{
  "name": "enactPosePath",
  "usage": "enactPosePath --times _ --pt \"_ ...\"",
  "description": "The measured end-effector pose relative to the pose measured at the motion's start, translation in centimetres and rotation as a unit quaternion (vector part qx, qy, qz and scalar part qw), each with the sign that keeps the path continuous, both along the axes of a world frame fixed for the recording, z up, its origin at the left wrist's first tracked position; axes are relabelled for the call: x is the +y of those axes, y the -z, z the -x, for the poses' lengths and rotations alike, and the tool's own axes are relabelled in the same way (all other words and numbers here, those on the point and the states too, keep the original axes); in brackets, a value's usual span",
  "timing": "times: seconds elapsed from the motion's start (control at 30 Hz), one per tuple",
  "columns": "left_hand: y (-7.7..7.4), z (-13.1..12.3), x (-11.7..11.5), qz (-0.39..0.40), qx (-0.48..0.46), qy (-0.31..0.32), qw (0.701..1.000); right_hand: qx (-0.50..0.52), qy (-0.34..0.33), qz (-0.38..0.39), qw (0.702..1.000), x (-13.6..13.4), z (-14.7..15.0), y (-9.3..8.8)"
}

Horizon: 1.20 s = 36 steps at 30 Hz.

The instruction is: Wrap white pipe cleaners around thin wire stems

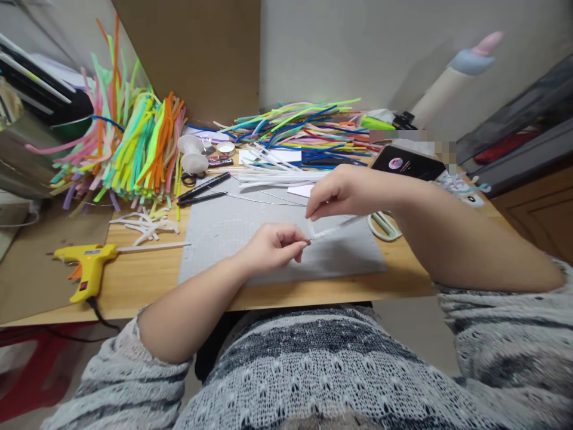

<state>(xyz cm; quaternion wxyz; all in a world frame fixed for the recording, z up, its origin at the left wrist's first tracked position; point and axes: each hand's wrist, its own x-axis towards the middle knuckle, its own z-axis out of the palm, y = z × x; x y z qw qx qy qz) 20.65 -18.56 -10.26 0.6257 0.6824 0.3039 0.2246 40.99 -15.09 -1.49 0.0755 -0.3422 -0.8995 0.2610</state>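
Head view: pinching, in left hand (275, 246) and right hand (335, 192), a bent white strip (317, 234), blurred at its far end and partly covered by both, above grey mat (224, 230).

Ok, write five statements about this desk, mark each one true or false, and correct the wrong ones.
1. The left hand has its fingertips closed on a thin white strand. True.
2. The right hand is pressed flat on the gray mat. False: the right hand is raised over the gray mat, fingers bent, at the white strand.
3. A white glue stick juts from the back of the yellow glue gun. True.
4. The black pens stand upright in a cup. False: the black pens lie flat near the mat's far left corner.
5. Short white pieces lie beyond the glue gun. True.
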Motion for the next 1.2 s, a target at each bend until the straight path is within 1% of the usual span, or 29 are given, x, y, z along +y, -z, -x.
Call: enactPosePath --times 0.07,0.13,0.2,0.23,0.27,0.33,0.4,0.47,0.5,0.57,0.63,0.7,0.77,0.8,0.87,0.93,1.03,1.13,1.2 --pt "-0.3 0.1 -0.1 0.025 -0.025 0.008 0.999 0.03 0.011 0.074 0.997 1.0 -0.5 0.6" --pt "-0.5 0.1 0.0 0.046 -0.045 -0.008 0.998 0.034 0.026 0.123 0.992 1.4 -0.8 1.5" --pt "-0.5 0.1 0.2 0.055 -0.063 -0.042 0.996 0.021 0.04 0.145 0.988 1.3 -0.9 2.4" --pt "-0.5 0.0 0.4 0.054 -0.071 -0.064 0.994 0.011 0.042 0.143 0.989 1.0 -0.9 2.8" --pt "-0.4 0.0 0.6 0.051 -0.076 -0.087 0.992 0.0 0.039 0.131 0.991 0.6 -0.8 3.1" --pt "-0.2 -0.1 0.9 0.04 -0.071 -0.126 0.989 -0.03 0.023 0.072 0.997 -0.4 -0.4 3.3" --pt "0.0 -0.2 1.1 0.015 -0.044 -0.155 0.987 -0.072 0.002 -0.01 0.997 -1.6 0.3 3.0" --pt "0.2 -0.2 1.2 -0.022 -0.002 -0.162 0.987 -0.111 -0.012 -0.078 0.991 -2.7 1.0 2.1" --pt "0.4 -0.2 1.1 -0.043 0.02 -0.155 0.987 -0.124 -0.022 -0.1 0.987 -3.0 1.3 1.5" --pt "0.5 -0.2 0.9 -0.072 0.049 -0.122 0.989 -0.131 -0.033 -0.134 0.982 -3.1 1.6 0.5" --pt "0.6 -0.2 0.7 -0.077 0.051 -0.075 0.993 -0.118 -0.031 -0.143 0.982 -2.4 1.6 -0.3" --pt "0.5 -0.1 0.4 -0.055 0.028 -0.03 0.998 -0.093 -0.025 -0.111 0.989 -0.9 1.1 -0.6" --pt "0.3 0.0 0.2 -0.018 -0.003 0.002 1.0 -0.06 -0.021 -0.048 0.997 0.7 0.5 -0.2" --pt "0.2 0.1 0.1 0.0 -0.019 0.009 1.0 -0.045 -0.015 -0.018 0.999 1.3 0.2 0.1" --pt "0.0 0.2 0.2 0.028 -0.048 0.004 0.998 -0.024 -0.002 0.025 0.999 2.2 -0.3 1.1" --pt "-0.2 0.2 0.4 0.044 -0.079 -0.024 0.996 -0.019 0.009 0.04 0.999 2.3 -0.5 2.1" --pt "-0.3 0.1 1.0 0.044 -0.107 -0.1 0.988 -0.05 0.007 0.019 0.999 1.1 -0.2 3.2" --pt "0.0 0.0 1.5 0.027 -0.086 -0.174 0.981 -0.139 0.006 -0.058 0.989 -1.2 0.6 3.1" --pt "0.3 0.0 1.7 -0.01 -0.048 -0.197 0.979 -0.215 0.008 -0.127 0.968 -2.7 1.4 2.4"
